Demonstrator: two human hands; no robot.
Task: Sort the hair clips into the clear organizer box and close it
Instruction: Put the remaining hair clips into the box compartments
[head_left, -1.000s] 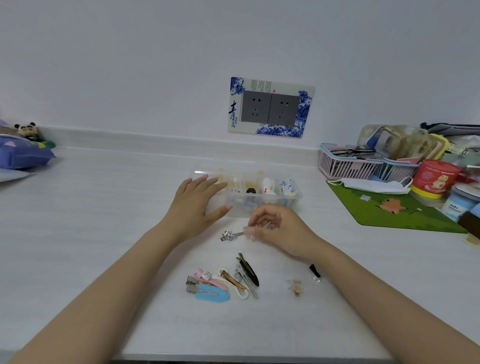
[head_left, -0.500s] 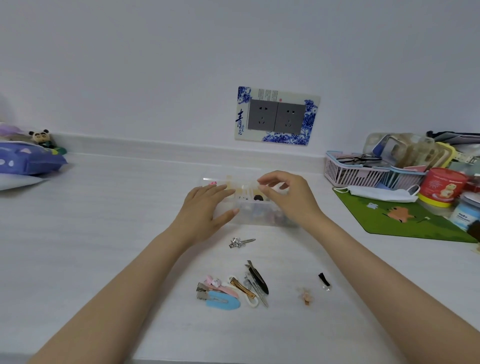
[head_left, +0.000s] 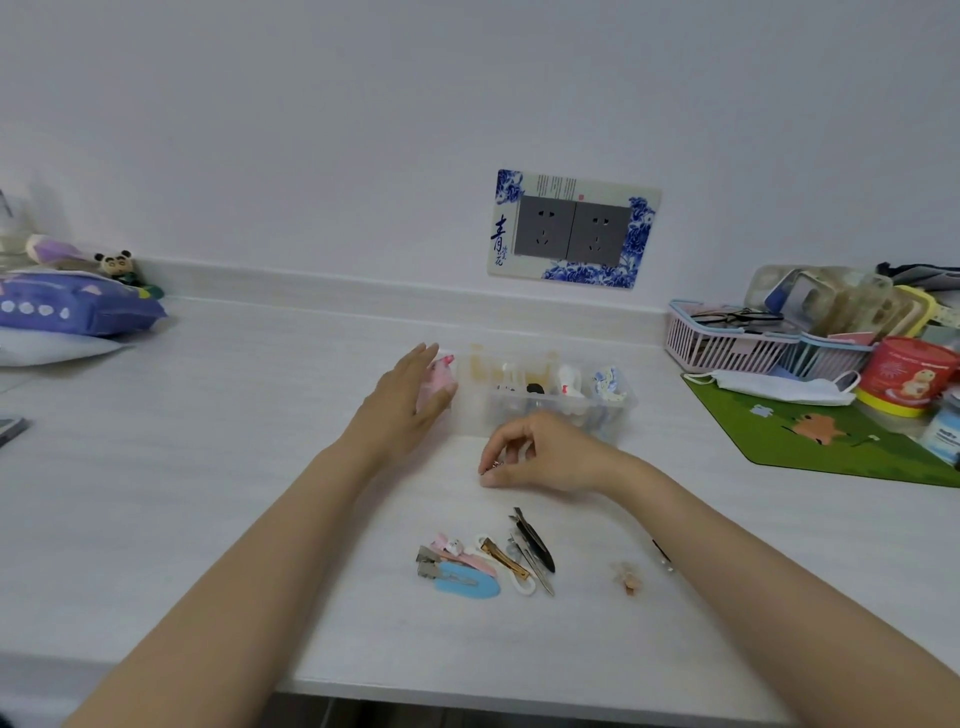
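- The right hand (head_left: 540, 457), fingers curled, pinched a small silver clip (head_left: 494, 464) on the counter (head_left: 260, 415), just before the clear organizer box (head_left: 550, 415). It probably needed a firm pinch, then a straight lift to a free compartment.
- The left hand (head_left: 405, 400), fingers straight, rested against the box's left end.
- The box lay long-axis left to right; the clip's axis was hidden.

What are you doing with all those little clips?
A person is sorting hair clips into a clear box. The left hand rests flat against the box's left end. The right hand pinches a small silvery clip low over the table, just in front of the box. A pile of clips lies closer to the person, not yet put away, and the box looks open.
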